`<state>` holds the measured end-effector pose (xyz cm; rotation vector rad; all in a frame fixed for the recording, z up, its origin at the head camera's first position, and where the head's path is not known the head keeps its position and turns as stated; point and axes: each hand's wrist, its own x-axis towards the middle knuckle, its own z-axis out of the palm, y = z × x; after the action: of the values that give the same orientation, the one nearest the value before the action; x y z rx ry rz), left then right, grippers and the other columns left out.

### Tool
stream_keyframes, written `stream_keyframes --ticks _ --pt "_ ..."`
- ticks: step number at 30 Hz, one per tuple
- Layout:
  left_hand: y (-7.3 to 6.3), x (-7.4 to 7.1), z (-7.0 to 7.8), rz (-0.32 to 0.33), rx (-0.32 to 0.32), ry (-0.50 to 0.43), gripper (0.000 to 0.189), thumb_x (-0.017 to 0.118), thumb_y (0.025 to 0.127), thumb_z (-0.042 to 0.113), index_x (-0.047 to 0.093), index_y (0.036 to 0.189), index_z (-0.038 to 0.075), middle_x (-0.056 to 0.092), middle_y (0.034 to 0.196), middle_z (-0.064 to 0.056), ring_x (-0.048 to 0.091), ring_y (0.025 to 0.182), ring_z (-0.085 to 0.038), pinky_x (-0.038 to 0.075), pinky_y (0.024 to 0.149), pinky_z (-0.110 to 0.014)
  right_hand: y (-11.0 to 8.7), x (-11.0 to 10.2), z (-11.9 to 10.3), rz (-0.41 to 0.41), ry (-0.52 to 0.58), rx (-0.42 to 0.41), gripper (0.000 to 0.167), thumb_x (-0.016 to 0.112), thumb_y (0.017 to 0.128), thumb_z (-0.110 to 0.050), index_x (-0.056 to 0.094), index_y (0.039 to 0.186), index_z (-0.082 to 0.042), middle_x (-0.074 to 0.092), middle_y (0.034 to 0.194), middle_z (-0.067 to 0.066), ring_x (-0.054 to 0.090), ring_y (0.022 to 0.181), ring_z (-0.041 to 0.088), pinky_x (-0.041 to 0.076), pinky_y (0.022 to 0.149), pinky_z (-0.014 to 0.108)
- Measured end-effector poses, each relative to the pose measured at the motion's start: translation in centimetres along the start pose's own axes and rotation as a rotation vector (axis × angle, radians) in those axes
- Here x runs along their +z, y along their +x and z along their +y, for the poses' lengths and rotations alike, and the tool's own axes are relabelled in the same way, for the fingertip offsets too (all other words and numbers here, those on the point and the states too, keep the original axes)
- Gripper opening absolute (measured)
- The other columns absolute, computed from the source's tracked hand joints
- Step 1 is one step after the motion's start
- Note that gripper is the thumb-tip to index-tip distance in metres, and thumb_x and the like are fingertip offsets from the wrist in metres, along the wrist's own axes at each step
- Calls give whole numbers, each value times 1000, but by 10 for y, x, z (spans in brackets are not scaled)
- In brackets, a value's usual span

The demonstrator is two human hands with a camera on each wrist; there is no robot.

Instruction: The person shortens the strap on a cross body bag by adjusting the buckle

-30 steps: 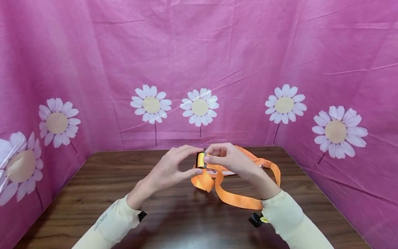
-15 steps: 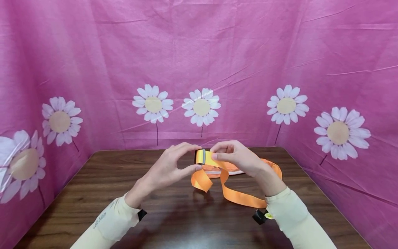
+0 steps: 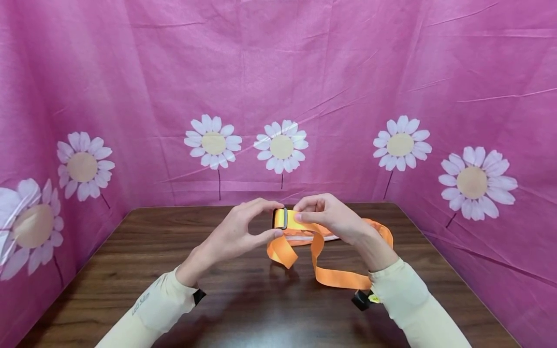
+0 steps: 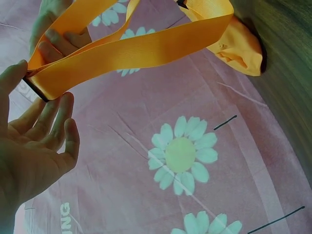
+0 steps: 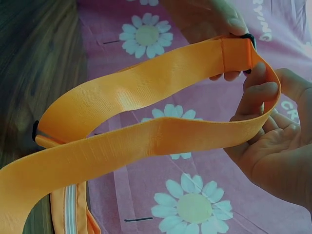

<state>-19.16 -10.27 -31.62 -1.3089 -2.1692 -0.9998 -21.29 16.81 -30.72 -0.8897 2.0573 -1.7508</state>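
Observation:
My left hand pinches a black strap slider between thumb and fingertips, held up above the table. An orange webbing strap threads through it. Just to the right, my right hand pinches the strap between thumb and curled fingers. In the right wrist view the strap bends round the right fingers and forms a long loop. A second black buckle sits at the loop's far end. Behind the hands lies an orange bag with a white zipper, partly hidden by the right hand.
The dark wood table carries the bag and the lower bend of the strap. A pink curtain printed with white daisies stands close round its back and sides. Each forearm wears a pale sleeve with a black wrist device.
My right hand has moved off the slider toward the right, and a flat stretch of strap now shows between slider and fingers. The left hand keeps its pinch almost in place.

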Motion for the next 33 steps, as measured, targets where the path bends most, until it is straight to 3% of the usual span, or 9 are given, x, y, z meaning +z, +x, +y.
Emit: stream_keyframes --ticks 11,18,24,30,33 --pt "0 3 0 -28 -17 25 48 79 91 36 65 132 17 65 124 14 58 116 -5 43 99 -41 3 7 1 -17 22 29 22 73 96 -17 73 109 1 70 87 17 61 80 26 54 70 37" --pt "-2 4 1 -14 -54 -17 49 80 90 36 63 132 17 66 121 15 61 112 -4 46 97 -42 2 9 1 10 24 31 23 75 94 -20 74 108 -1 70 94 19 62 98 35 54 82 45" --pt "-3 2 2 9 -78 -62 48 82 89 30 59 129 15 68 118 11 64 110 -8 50 96 -40 2 0 5 -3 40 25 25 72 96 -20 74 112 -1 69 85 14 62 89 29 53 81 41" --pt "-4 -1 1 29 -100 -71 49 84 87 25 59 128 14 68 115 9 65 107 -10 51 96 -35 -1 -12 10 -33 78 14 23 70 97 -16 72 111 2 56 67 6 53 70 22 48 69 34" --pt "-2 -2 1 25 -93 -76 49 84 87 25 59 128 13 69 113 9 65 105 -10 51 95 -35 -1 -14 10 -38 86 2 21 69 97 -14 72 110 2 56 69 5 51 70 21 46 67 33"
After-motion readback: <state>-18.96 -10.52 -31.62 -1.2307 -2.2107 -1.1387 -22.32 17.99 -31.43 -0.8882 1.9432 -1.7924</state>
